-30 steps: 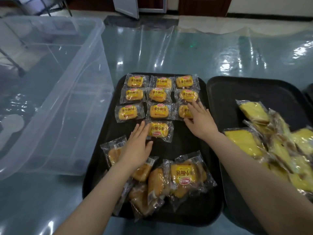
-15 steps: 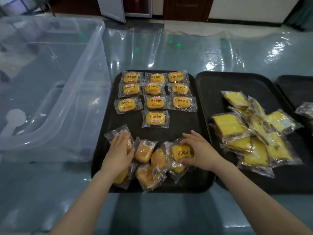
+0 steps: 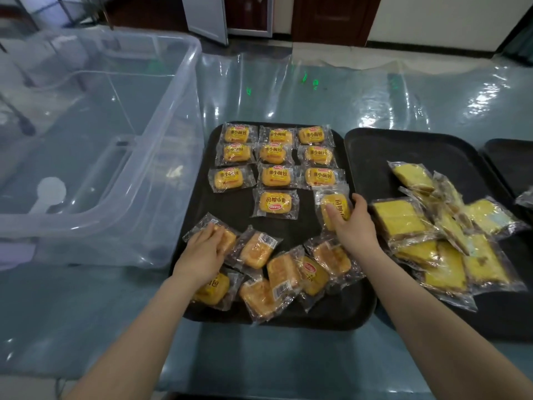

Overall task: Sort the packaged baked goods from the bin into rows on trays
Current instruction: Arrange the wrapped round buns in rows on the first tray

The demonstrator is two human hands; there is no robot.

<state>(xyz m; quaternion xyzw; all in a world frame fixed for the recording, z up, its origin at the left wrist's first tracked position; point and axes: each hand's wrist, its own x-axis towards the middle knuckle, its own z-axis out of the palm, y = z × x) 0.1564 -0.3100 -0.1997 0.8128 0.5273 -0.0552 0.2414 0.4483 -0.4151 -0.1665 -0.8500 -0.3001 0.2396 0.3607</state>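
Observation:
A black tray holds several small bread packets laid in three neat rows at its far end, with one more packet below the middle column. My right hand grips a bread packet at the right end of that fourth row. My left hand rests on a packet at the left of a loose heap of packets on the tray's near half; whether it grips it is unclear.
A large clear plastic bin stands left of the tray. A second black tray to the right carries a pile of yellow cake slices in clear wrappers. A third dark tray shows at the far right edge.
My right hand has lifted one bread packet out of the near heap and carried it up to the fourth row. My left hand stays on the leftmost loose packet.

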